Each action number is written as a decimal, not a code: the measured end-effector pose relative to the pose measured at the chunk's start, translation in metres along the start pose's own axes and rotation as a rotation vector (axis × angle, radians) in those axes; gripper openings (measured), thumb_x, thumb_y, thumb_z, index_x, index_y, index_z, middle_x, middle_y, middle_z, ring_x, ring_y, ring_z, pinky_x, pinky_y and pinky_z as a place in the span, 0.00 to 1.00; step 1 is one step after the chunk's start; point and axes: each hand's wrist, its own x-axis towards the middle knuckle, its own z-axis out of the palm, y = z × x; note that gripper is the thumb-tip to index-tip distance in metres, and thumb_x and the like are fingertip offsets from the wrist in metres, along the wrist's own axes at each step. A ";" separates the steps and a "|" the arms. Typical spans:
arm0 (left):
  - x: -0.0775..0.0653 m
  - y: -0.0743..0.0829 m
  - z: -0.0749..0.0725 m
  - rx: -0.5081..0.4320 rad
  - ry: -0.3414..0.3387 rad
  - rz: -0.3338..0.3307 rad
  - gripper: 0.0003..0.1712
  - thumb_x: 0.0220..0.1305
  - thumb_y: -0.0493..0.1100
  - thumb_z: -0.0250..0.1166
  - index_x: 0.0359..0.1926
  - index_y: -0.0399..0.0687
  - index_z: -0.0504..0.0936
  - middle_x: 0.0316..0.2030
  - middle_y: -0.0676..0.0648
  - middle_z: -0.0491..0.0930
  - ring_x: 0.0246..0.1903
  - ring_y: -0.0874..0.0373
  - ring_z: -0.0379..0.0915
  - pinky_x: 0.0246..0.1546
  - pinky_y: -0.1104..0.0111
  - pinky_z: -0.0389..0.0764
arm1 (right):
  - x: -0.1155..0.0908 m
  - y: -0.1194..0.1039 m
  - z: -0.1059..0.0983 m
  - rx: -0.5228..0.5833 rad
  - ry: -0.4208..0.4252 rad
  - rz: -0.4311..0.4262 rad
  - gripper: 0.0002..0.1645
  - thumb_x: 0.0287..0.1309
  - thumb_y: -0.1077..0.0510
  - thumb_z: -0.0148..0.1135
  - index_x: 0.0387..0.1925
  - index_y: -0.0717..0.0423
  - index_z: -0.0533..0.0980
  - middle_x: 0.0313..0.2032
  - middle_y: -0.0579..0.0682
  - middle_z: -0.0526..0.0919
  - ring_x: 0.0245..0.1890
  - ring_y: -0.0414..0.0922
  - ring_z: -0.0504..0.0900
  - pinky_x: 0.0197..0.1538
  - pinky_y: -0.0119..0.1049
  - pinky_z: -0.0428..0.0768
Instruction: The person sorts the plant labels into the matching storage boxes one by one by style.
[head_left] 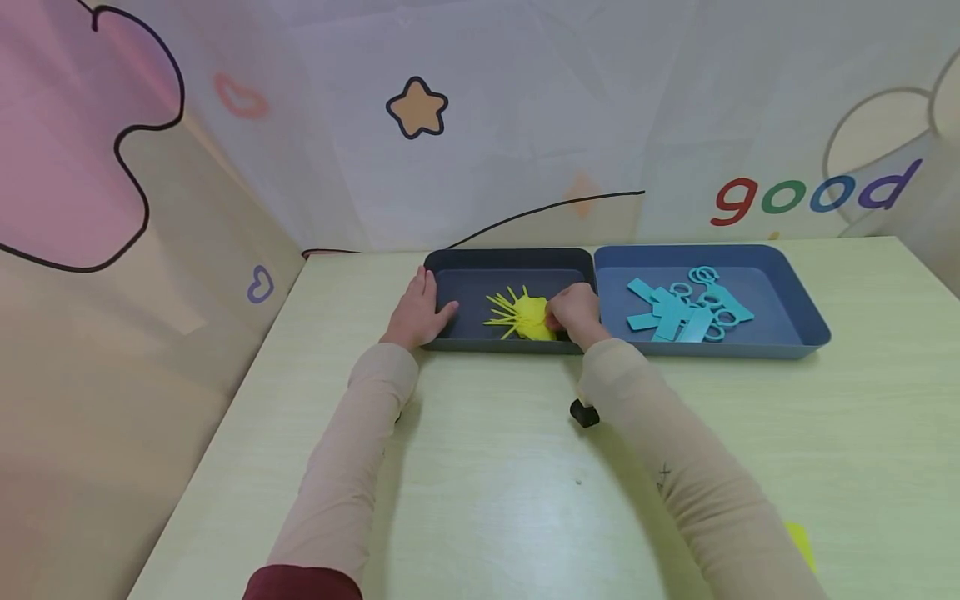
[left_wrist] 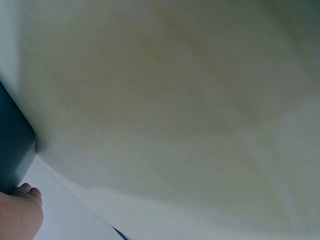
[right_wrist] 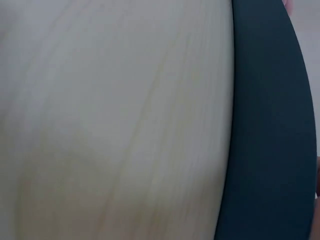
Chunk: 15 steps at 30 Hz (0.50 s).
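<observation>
My left hand (head_left: pixel 415 315) rests on the left edge of the dark tray (head_left: pixel 468 275), fingers fairly straight along the rim and thumb pointing inward. In the left wrist view, part of the left hand (left_wrist: pixel 20 215) shows against the tray's outer wall (left_wrist: pixel 15 132). Inside that tray lies a bunch of yellow pieces (head_left: pixel 531 318) with thin spikes fanning left. My right hand (head_left: pixel 576 312) has curled fingers at the bunch's right side and pinches it; the fingertips are partly hidden. The right wrist view shows mainly the tray's dark side wall (right_wrist: pixel 272 120).
A blue tray (head_left: pixel 783 308) adjoins on the right, holding a pile of flat turquoise pieces (head_left: pixel 675 312), some with rings. A printed cloth (head_left: pixel 510 125) hangs behind the pale table (head_left: pixel 480 483). Something yellow (head_left: pixel 798 542) shows beside the right sleeve.
</observation>
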 end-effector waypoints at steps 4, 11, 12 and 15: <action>0.000 0.000 -0.001 0.003 0.000 -0.002 0.45 0.64 0.61 0.40 0.67 0.35 0.34 0.68 0.40 0.29 0.68 0.49 0.29 0.67 0.61 0.43 | 0.000 0.001 0.002 -0.023 0.008 0.002 0.07 0.47 0.67 0.55 0.25 0.67 0.78 0.12 0.49 0.74 0.11 0.40 0.72 0.21 0.30 0.75; 0.001 0.000 0.001 0.008 0.004 0.001 0.45 0.64 0.61 0.40 0.67 0.35 0.34 0.68 0.39 0.30 0.68 0.49 0.30 0.67 0.61 0.43 | 0.000 0.000 0.001 -0.091 0.013 -0.009 0.07 0.47 0.66 0.56 0.24 0.67 0.79 0.11 0.49 0.74 0.10 0.40 0.72 0.20 0.29 0.74; 0.001 -0.001 0.001 0.007 0.006 0.003 0.45 0.64 0.61 0.41 0.67 0.35 0.34 0.68 0.39 0.30 0.68 0.48 0.30 0.67 0.61 0.43 | 0.000 0.000 0.001 -0.106 0.017 -0.013 0.07 0.47 0.66 0.56 0.24 0.67 0.79 0.11 0.49 0.74 0.10 0.40 0.72 0.19 0.29 0.74; 0.000 -0.001 0.002 0.002 0.011 0.006 0.45 0.64 0.60 0.41 0.67 0.35 0.35 0.68 0.39 0.30 0.68 0.48 0.30 0.67 0.60 0.43 | 0.000 0.000 0.001 -0.163 0.022 -0.031 0.08 0.46 0.65 0.57 0.21 0.66 0.80 0.10 0.49 0.74 0.09 0.40 0.72 0.19 0.28 0.73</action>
